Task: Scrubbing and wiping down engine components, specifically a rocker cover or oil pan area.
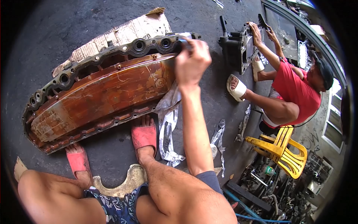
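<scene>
A long engine cover (103, 103) lies on the floor before me, its reddish-brown stained inner panel facing up. Bolt holes and round ports run along its dark far rim. My right hand (194, 63) is closed at the cover's right end and blurred. It grips a small dark tool (183, 42) with a bit of blue, mostly hidden by the fingers, so its kind is unclear. A grey rag (170, 99) drapes against the near right edge, beside my forearm. My left hand is out of view.
Flattened cardboard (120, 35) lies beyond the cover. Cloth strips (167, 140) are on the floor by my pink slipper (144, 137). At right, a person in a red shirt (296, 92) works on a black engine part (237, 44), near a yellow plastic chair (279, 151) and piled metal parts (268, 193).
</scene>
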`<move>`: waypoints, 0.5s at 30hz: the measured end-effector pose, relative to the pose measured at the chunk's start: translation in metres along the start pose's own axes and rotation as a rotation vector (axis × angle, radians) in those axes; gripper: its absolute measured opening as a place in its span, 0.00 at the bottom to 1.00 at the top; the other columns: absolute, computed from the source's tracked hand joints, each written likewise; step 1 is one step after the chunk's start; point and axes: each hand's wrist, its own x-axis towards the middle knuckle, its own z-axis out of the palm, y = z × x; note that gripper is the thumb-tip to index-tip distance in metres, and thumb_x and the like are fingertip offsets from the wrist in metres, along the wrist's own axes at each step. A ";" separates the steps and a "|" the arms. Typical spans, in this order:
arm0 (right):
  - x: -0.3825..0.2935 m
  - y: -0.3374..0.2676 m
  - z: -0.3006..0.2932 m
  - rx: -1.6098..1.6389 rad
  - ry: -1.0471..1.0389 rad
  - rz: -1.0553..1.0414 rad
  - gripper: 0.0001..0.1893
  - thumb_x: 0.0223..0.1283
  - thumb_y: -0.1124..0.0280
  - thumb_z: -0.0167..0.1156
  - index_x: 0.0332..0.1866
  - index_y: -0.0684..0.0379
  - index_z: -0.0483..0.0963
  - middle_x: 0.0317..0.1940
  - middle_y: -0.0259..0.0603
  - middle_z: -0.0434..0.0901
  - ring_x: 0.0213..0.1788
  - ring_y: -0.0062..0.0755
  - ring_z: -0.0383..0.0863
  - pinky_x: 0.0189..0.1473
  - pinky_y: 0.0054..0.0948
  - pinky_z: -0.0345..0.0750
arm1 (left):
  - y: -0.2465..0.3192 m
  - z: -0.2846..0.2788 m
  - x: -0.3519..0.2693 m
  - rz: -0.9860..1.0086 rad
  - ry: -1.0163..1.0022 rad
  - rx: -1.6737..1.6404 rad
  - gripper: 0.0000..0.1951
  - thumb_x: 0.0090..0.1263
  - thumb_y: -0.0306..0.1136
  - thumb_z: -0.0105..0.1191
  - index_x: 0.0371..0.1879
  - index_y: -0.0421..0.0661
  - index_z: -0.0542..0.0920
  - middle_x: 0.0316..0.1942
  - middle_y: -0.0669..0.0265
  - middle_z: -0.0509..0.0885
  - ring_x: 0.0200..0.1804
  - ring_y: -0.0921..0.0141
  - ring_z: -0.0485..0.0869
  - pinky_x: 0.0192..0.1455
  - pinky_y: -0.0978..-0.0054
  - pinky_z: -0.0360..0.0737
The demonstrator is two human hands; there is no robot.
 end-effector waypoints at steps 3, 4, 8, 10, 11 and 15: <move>0.011 0.020 -0.017 0.040 0.039 0.150 0.09 0.55 0.86 0.63 0.41 0.67 0.84 0.38 0.52 0.84 0.40 0.49 0.86 0.46 0.40 0.82 | -0.004 0.004 -0.014 -0.044 -0.053 0.003 0.11 0.80 0.33 0.40 0.33 0.43 0.68 0.25 0.66 0.68 0.27 0.73 0.65 0.29 0.76 0.66; 0.008 0.017 -0.012 0.045 0.041 0.074 0.10 0.55 0.86 0.64 0.42 0.67 0.84 0.39 0.52 0.84 0.40 0.50 0.86 0.45 0.40 0.82 | -0.006 0.008 -0.015 -0.052 -0.073 0.000 0.11 0.80 0.33 0.40 0.33 0.43 0.68 0.25 0.66 0.68 0.27 0.73 0.65 0.30 0.76 0.66; -0.003 0.002 0.004 0.172 0.024 -0.031 0.09 0.55 0.83 0.68 0.41 0.63 0.86 0.37 0.49 0.86 0.39 0.45 0.88 0.46 0.36 0.82 | -0.013 0.016 -0.025 -0.093 -0.158 -0.006 0.10 0.80 0.33 0.40 0.35 0.43 0.68 0.27 0.65 0.69 0.29 0.73 0.66 0.31 0.76 0.67; 0.003 0.008 0.004 0.130 0.003 -0.071 0.09 0.53 0.83 0.67 0.41 0.64 0.85 0.37 0.49 0.85 0.39 0.48 0.87 0.46 0.38 0.82 | -0.013 0.018 -0.027 -0.104 -0.190 -0.005 0.10 0.80 0.34 0.40 0.35 0.43 0.68 0.28 0.65 0.69 0.29 0.73 0.66 0.32 0.76 0.67; 0.012 0.018 0.001 0.061 0.008 -0.101 0.10 0.52 0.84 0.66 0.41 0.65 0.84 0.36 0.49 0.85 0.40 0.51 0.86 0.46 0.41 0.82 | -0.012 0.017 -0.026 -0.104 -0.200 -0.005 0.09 0.80 0.34 0.41 0.36 0.43 0.68 0.28 0.65 0.69 0.30 0.73 0.66 0.32 0.76 0.67; 0.039 0.060 -0.028 0.056 0.102 0.242 0.06 0.52 0.79 0.70 0.37 0.65 0.86 0.33 0.49 0.86 0.35 0.49 0.87 0.42 0.39 0.82 | -0.014 0.021 -0.026 -0.149 -0.253 -0.017 0.09 0.80 0.34 0.41 0.37 0.43 0.68 0.30 0.65 0.70 0.31 0.72 0.67 0.34 0.75 0.67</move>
